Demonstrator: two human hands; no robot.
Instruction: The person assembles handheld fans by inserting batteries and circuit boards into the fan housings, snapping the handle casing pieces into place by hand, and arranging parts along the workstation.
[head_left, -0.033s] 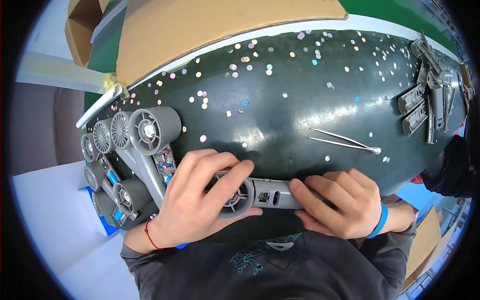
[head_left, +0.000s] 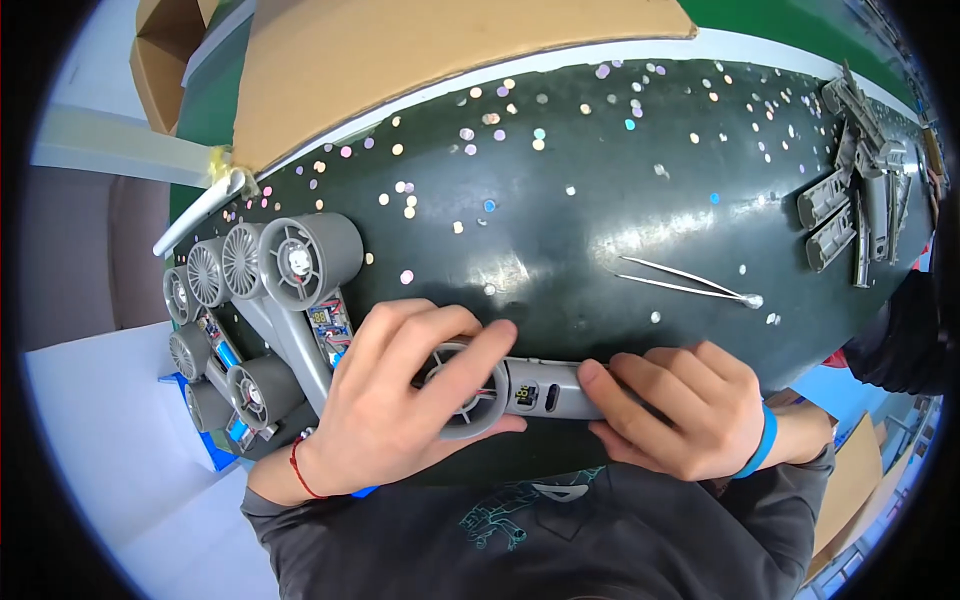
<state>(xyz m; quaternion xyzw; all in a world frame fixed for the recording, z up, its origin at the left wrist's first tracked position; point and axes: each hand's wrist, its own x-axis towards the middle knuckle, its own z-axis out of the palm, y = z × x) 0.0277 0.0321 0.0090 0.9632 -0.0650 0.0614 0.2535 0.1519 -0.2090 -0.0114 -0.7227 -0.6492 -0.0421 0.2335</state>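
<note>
A grey handheld fan (head_left: pixel 510 390) lies just below the middle of the frame, near the lower edge of a dark green surface (head_left: pixel 560 230). Its round head with a grille points toward the left of the frame and its straight handle runs to the right.

The left hand (head_left: pixel 400 400) wraps around the fan's round head, fingers curled over the top of the grille and thumb beneath, so it is closed on the fan. A red string circles that wrist. The right hand (head_left: pixel 680 405) grips the handle from the right side, fingers folded over it and fingertips resting close to a small dark panel on the handle; it too is closed on the fan. A blue band sits on the right wrist.

At the left of the frame, a cluster of similar grey fans (head_left: pixel 260 280) rests on the surface, some with open handles showing coloured wiring inside. The nearest of these lies just beside the left hand.

Right of centre, well apart from both hands, a pair of thin metal tweezers (head_left: pixel 685 282) lies flat. At the upper right of the frame sits a pile of grey handle shells (head_left: pixel 855 190), though the bending of the view there makes their exact shapes hard to tell.

Small round stickers (head_left: pixel 500 130) in pale colours are scattered over the surface. A sheet of brown cardboard (head_left: pixel 420 60) covers the upper left of the frame beyond the surface's far edge.
</note>
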